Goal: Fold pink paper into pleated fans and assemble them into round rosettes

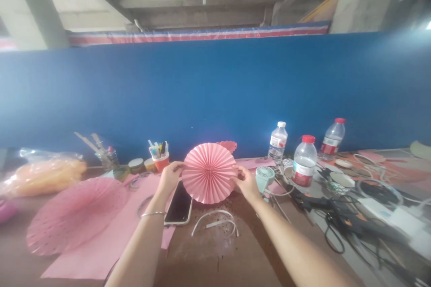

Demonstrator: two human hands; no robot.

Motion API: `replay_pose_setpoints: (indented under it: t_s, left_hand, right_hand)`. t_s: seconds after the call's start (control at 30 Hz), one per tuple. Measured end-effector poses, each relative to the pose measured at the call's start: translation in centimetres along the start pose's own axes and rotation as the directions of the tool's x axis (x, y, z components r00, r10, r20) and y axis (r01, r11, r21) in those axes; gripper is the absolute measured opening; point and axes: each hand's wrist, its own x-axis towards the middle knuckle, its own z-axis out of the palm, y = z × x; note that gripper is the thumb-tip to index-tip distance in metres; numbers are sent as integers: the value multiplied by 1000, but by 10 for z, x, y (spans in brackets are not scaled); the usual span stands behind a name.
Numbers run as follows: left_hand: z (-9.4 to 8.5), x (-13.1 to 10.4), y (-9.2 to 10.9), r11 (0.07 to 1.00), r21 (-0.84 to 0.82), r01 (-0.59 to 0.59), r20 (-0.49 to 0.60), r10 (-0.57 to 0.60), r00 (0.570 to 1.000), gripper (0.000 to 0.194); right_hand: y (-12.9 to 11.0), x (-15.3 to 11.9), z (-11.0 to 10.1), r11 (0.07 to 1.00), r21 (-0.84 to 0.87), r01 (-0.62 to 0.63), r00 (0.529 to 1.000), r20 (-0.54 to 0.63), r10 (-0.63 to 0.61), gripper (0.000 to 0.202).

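A round pleated pink paper fan (209, 173) is held upright over the table, its folds meeting at the centre. My left hand (172, 175) pinches its left edge, and my right hand (246, 181) pinches the right edge. Behind the fan's upper right, another pink paper piece (229, 145) peeks out. A phone (179, 204) with a dark screen lies below the fan, by my left hand. Curled white strips (218, 222) rest on the brown table (208, 269) in front of the fan.
On the left are a larger pink pleated disc (77, 215), pink sheets and a plastic bag (43, 172). A pen cup (160, 159) stands behind. To the right are bottles (303, 163), a small green fan (265, 178) and tangled black cables (340, 215). A blue panel (202, 89) rises behind.
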Motion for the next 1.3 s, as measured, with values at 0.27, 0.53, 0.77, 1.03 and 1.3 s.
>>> replay_pose_setpoints:
  t_s: [0.27,0.53,0.77,1.03,1.3]
  left_hand:
    - [-1,0,2,1000,4,3,-17,-3,1000,19]
    - [-1,-1,2,1000,2,-1,4,1,1000,21]
    - [1,-3,3,1000,-26,-15,21,15,1000,22]
    - [7,-3,4,999,-38,-29,53,31,998,19]
    - [13,-9,7,999,-32,-35,95,38,995,17]
  right_hand:
    - [0,-1,0,992,-120,30,999,-41,-35,28]
    - [3,-2,-1,984,-170,54,997,-37,-61,16]
    - [2,-1,-5,973,-222,63,994,-77,-82,17]
    - [4,-2,-4,963,-257,79,984,-132,-117,20]
    - [6,-3,-6,961,-269,62,980,-167,-110,22]
